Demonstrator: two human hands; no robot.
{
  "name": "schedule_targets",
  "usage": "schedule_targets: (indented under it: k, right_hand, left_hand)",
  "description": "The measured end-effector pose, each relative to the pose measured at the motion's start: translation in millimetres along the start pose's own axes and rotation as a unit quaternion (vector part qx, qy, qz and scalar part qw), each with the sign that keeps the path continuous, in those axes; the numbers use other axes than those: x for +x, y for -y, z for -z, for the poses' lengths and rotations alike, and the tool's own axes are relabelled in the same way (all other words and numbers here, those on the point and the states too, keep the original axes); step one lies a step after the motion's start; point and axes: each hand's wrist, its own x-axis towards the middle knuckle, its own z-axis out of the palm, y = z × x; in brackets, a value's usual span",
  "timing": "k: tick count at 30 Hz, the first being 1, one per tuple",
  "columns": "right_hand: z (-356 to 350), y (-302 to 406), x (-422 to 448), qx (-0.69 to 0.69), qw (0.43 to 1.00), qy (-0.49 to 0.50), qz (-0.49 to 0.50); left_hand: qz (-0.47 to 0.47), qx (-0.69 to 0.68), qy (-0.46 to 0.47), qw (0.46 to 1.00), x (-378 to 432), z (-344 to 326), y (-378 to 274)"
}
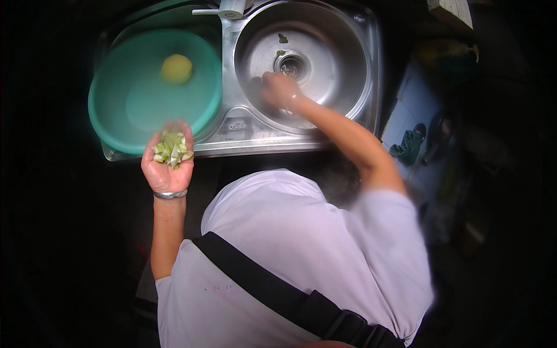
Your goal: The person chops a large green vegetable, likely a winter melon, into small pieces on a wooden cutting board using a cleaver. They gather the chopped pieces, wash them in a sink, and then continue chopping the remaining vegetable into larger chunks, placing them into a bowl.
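Observation:
Palm up, my left hand (169, 165) cups several pale green and white vegetable pieces (172, 149) at the near rim of a green plastic basin (96, 115). A round yellow object (176, 68) sits inside that basin. My right hand (280, 91) reaches into the round right bowl of a stainless steel sink (343, 56), just left of and below the drain (290, 67). Its fingers are bent and blurred, beside a dark scrap, and whether they grip anything is unclear. Dark green leafy scraps (283, 38) lie on the bowl's floor above the drain.
A faucet (231, 8) with a white lever stands at the sink's back, between the two bowls. The metal divider (230, 78) separates the basin from the right bowl. Farther right, a dark green cloth (408, 145) lies on a light tiled surface (394, 126).

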Motion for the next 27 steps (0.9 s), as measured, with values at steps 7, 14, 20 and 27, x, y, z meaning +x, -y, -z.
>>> schedule_targets:
  k: [7,14,20,27]
  right_hand:
    - [-22.7,-58.5,-12.9,-0.007,0.982,0.146,0.119]
    - [-55.8,-72.1,29.1,0.164,0.972,-0.131,0.106]
    - [9.8,-66.3,52.0,0.16,0.948,-0.261,0.09]
    - [24.2,-54.5,67.0,-0.109,0.968,-0.159,0.158]
  left_hand:
    - [0.007,0.013,0.018,1.0,0.2,1.5,0.4]
    - [0.004,0.021,-0.007,1.0,-2.2,-5.5,3.5]
    - [0.003,-0.004,0.004,1.0,-3.8,-1.9,0.3]
    - [-0.001,-0.002,0.006,1.0,-2.1,0.5,1.3]
